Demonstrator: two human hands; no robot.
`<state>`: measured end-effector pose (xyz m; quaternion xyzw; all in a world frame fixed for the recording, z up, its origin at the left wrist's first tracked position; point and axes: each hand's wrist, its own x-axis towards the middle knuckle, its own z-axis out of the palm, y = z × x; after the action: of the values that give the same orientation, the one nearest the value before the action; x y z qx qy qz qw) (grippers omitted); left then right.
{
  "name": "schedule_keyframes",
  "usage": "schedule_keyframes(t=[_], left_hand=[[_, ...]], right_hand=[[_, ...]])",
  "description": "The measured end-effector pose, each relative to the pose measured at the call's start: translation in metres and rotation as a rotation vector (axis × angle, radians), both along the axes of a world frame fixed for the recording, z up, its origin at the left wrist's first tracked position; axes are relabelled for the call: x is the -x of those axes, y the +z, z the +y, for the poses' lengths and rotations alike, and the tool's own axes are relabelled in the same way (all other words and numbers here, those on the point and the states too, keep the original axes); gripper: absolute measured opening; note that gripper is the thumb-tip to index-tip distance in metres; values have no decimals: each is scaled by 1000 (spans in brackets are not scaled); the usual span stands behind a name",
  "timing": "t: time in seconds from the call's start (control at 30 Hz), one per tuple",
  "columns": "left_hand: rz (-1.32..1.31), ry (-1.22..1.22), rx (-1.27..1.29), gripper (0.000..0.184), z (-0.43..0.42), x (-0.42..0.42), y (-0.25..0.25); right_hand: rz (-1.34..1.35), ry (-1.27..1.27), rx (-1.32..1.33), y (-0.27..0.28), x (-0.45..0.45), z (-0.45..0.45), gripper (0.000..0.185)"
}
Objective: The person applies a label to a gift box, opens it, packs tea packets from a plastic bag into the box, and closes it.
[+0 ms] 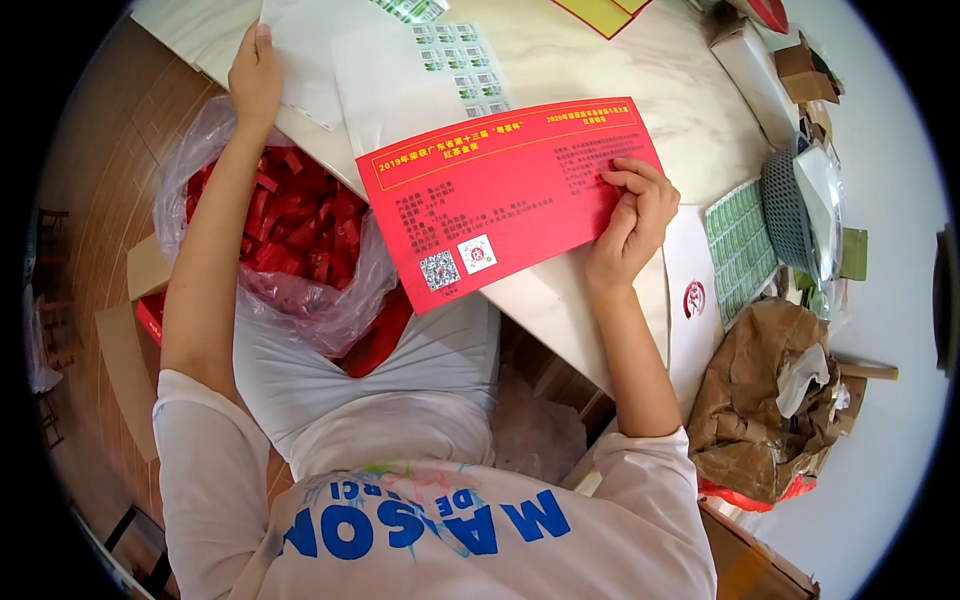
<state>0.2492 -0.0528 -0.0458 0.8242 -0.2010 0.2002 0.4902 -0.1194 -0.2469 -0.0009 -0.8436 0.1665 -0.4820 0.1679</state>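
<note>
My right hand (635,225) grips the right end of a flat red box (520,200) with gold and black Chinese print. The box is tilted over the table edge, with a QR code and a round-logo sticker at its lower left. At the upper left, my left hand (257,80) is closed at the edge of a white sheet (310,60), with some fingers hidden. Between the hands lies a partly used sheet of green-and-white QR stickers (465,65), its lower part covered by the red box.
A clear plastic bag (345,300) of small red packets (290,220) sits by my lap. On the right are green sticker sheets (742,240), a grey basket (790,205) and a crumpled brown bag (765,400). The marble-patterned table (600,75) has a yellow-and-red item (605,12) at the back.
</note>
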Motion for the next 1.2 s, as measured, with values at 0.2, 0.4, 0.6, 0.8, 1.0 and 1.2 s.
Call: schedule_keyframes(t=[0.2, 0.4, 0.6, 0.8, 1.0, 1.2], left_hand=[[33, 80, 202, 44, 6, -4, 1], [21, 101, 221, 42, 4, 0, 5], [-6, 118, 188, 44, 4, -4, 0], [131, 244, 384, 36, 21, -50, -28], [806, -136, 1255, 39, 57, -93, -21], [710, -195, 1075, 41, 96, -24, 38]], right_hand=[[3, 4, 7, 1, 0, 0, 24], [5, -5, 9, 2, -1, 1, 24], [-8, 5, -24, 1, 0, 1, 25], [-185, 37, -243, -9, -1, 2, 30], [-191, 48, -230, -10, -1, -1, 32], [-166, 43, -223, -11, 0, -1, 33]])
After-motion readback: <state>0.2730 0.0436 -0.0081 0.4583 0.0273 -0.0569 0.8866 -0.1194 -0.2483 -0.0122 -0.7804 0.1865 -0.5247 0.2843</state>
